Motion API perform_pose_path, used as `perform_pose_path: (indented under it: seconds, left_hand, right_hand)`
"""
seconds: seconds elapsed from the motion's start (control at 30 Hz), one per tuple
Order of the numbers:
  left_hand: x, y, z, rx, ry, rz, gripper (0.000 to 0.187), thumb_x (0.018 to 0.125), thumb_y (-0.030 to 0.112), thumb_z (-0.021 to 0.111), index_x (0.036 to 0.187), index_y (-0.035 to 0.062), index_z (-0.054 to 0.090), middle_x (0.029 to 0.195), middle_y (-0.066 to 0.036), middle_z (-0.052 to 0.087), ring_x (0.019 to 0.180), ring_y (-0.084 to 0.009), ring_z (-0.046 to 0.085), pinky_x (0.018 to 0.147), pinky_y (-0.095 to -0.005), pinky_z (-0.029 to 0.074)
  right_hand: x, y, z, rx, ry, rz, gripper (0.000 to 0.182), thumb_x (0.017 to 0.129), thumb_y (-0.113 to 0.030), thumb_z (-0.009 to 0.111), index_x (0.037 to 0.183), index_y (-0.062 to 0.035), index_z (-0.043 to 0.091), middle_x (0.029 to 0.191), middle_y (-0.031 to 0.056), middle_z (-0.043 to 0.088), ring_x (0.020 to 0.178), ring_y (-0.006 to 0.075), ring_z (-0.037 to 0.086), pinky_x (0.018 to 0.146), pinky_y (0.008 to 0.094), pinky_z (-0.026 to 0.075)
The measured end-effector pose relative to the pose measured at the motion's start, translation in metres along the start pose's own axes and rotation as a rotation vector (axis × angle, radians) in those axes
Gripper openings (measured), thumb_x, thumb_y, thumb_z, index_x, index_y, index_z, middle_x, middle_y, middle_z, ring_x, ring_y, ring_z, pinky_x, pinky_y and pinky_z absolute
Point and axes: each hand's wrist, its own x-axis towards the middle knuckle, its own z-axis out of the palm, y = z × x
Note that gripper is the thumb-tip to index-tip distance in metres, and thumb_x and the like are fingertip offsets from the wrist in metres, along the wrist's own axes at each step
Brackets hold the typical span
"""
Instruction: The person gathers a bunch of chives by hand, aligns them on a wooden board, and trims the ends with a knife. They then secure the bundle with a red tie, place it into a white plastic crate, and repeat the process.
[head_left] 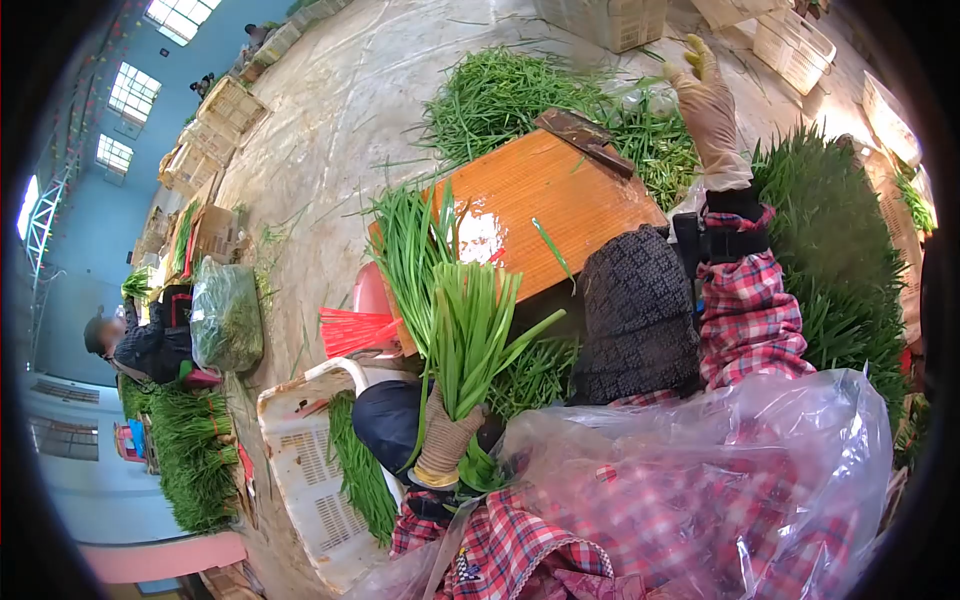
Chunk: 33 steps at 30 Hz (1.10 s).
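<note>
My left hand (446, 445), in a knitted glove, is closed around a bunch of flat green garlic chives (470, 325), their leaves fanning upward. Beside that bunch, more long chives (405, 260) lie over the near left edge of an orange wooden board (545, 205). My right hand (708, 115), gloved with yellowish fingertips, reaches out past the board's right side. Its fingers are apart, and I see nothing held. Close to it are cut greens (655, 165). A dark, worn bar (588, 138) rests across the board's far corner.
Red strips (355, 330) sit left of the board, above a white plastic crate (320, 500) containing greens. A loose pile of greens (490, 100) lies beyond the board. Tall bundled greens (830, 250) stand at right. Another person (150, 340) sits at far left beside a filled plastic bag (226, 315).
</note>
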Motion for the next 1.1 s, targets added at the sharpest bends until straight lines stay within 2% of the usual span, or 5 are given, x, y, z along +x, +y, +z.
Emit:
perform_pose_path:
  seconds: [0.2, 0.37, 0.6, 0.83, 1.1]
  left_hand:
    - [0.004, 0.000, 0.005, -0.019, -0.015, -0.023, 0.046, 0.076, -0.002, 0.062, 0.120, 0.0001, 0.050, 0.094, -0.008, 0.063, 0.067, -0.0127, 0.061, 0.059, -0.0243, 0.053]
    - [0.004, 0.010, 0.007, -0.130, -0.012, -0.071, 0.045, 0.075, 0.001, 0.064, 0.118, -0.0003, 0.052, 0.093, -0.007, 0.062, 0.067, -0.0129, 0.061, 0.058, -0.0253, 0.053]
    - [0.007, 0.002, -0.009, -0.210, -0.102, -0.209, 0.044, 0.075, 0.001, 0.061, 0.118, -0.0025, 0.051, 0.091, -0.009, 0.064, 0.067, -0.0147, 0.062, 0.059, -0.0269, 0.053]
    - [0.006, -0.002, -0.011, -0.195, -0.025, -0.173, 0.040, 0.075, 0.001, 0.063, 0.114, -0.0013, 0.054, 0.091, -0.009, 0.064, 0.070, -0.0153, 0.063, 0.060, -0.0280, 0.056]
    - [0.009, -0.002, -0.001, -0.087, -0.015, -0.087, 0.041, 0.077, 0.001, 0.064, 0.117, 0.0012, 0.054, 0.092, -0.006, 0.063, 0.071, -0.0136, 0.061, 0.063, -0.0257, 0.051]
  right_hand:
    - [-0.102, -0.076, 0.049, 0.229, -0.880, -0.095, 0.043, 0.089, -0.033, 0.062, 0.121, -0.0033, 0.059, 0.115, 0.0187, 0.064, 0.109, 0.0313, 0.060, 0.092, 0.0363, 0.047]
    - [-0.152, -0.098, 0.078, 0.265, -1.065, -0.032, 0.024, 0.079, -0.016, 0.069, 0.101, -0.0067, 0.067, 0.088, 0.0142, 0.067, 0.083, 0.0300, 0.064, 0.072, 0.0373, 0.050]
    - [-0.145, -0.106, 0.075, 0.231, -0.778, -0.564, 0.008, 0.074, -0.010, 0.066, 0.081, -0.0071, 0.062, 0.086, 0.0082, 0.062, 0.079, 0.0304, 0.061, 0.068, 0.0387, 0.050]
    - [-0.040, -0.022, 0.015, -0.450, -0.096, -0.340, 0.028, 0.075, 0.005, 0.063, 0.101, -0.0051, 0.065, 0.104, 0.0112, 0.064, 0.097, 0.0276, 0.061, 0.084, 0.0337, 0.050]
    - [-0.145, -0.144, 0.077, -0.055, -0.915, -0.427, 0.036, 0.075, -0.021, 0.071, 0.108, -0.0071, 0.065, 0.127, 0.0192, 0.051, 0.125, 0.0363, 0.043, 0.104, 0.0454, 0.036]
